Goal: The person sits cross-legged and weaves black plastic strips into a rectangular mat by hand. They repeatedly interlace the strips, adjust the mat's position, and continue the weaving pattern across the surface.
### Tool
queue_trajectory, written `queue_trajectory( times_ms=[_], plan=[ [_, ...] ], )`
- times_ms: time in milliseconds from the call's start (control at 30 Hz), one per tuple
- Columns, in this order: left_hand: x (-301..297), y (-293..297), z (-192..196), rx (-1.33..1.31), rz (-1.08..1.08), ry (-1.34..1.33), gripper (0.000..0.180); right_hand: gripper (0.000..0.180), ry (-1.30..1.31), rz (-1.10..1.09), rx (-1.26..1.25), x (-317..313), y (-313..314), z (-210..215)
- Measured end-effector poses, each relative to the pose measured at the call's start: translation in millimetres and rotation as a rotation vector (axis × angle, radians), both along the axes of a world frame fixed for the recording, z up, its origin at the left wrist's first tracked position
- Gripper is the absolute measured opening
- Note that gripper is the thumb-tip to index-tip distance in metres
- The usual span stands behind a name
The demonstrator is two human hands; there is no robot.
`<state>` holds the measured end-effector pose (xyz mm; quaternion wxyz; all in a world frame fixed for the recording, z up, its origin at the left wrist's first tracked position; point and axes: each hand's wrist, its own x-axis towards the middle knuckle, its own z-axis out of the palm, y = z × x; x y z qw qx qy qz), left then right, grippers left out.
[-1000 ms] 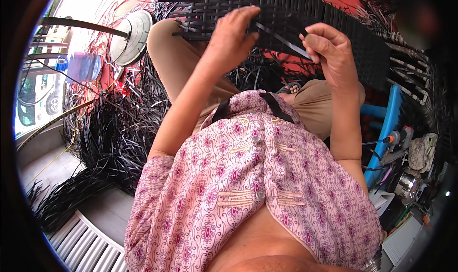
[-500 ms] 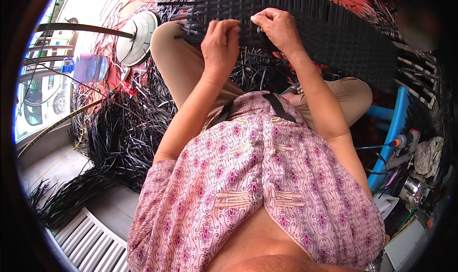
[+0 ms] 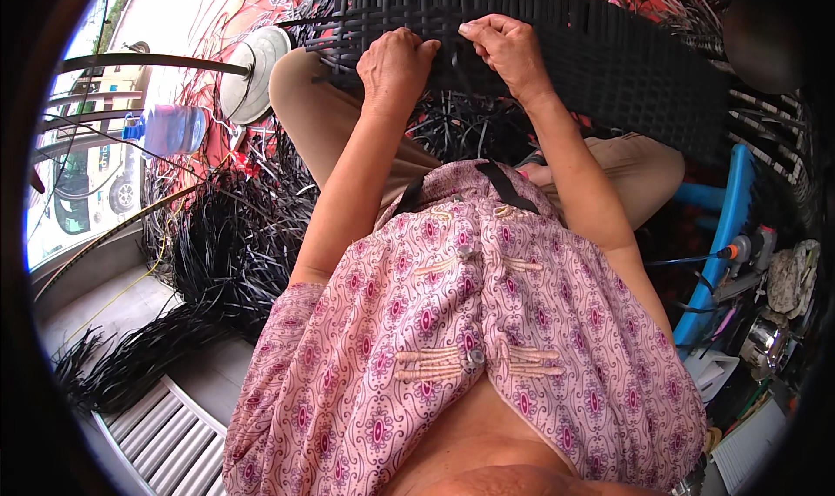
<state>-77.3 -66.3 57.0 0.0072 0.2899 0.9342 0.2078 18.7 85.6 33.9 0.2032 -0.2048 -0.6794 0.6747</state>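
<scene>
A black woven panel (image 3: 609, 52) of flat plastic strips lies across my knees at the top of the view. My left hand (image 3: 396, 61) rests on its near edge, fingers curled over the loose weave. My right hand (image 3: 504, 48) sits just to the right of it, thumb and fingers pinched on a black strip (image 3: 459, 56) at the panel's edge. Loose strip ends hang down below both hands.
Heaps of loose black strips (image 3: 226, 252) cover the floor at my left. A white fan base (image 3: 252, 83) and a blue water jug (image 3: 170, 129) stand beyond them. A blue frame (image 3: 722, 252), tools and metal bowls crowd the right side. A grating (image 3: 165, 435) lies lower left.
My right hand came in from the right toward the left hand and now pinches a strip at the panel's edge. My left hand shifted slightly and settled on the weave.
</scene>
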Motion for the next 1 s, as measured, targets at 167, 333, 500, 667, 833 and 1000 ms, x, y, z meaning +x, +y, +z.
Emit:
queue_trajectory(
  times_ms=[167,333,500,667,833,1000],
  plan=[
    [0,3,-2,-0.036,0.037,0.063,0.038,0.023,0.016,0.013,-0.001,-1,0,2],
    [2,3,-8,0.021,0.019,0.070,0.031,0.020,0.041,0.058,-0.045,1,0,2],
    [10,-9,-20,0.166,0.004,0.108,0.030,0.022,0.019,0.050,0.082,4,-7,9],
    [11,-9,-29,0.274,-0.025,0.140,0.022,0.017,-0.036,-0.078,0.448,6,-21,11],
    [11,-13,-30,0.341,-0.047,0.125,0.019,0.017,-0.095,-0.121,0.657,4,-28,6],
    [11,-13,-28,0.345,-0.041,0.110,0.018,0.019,-0.205,-0.122,0.844,2,-32,17]
  ],
)
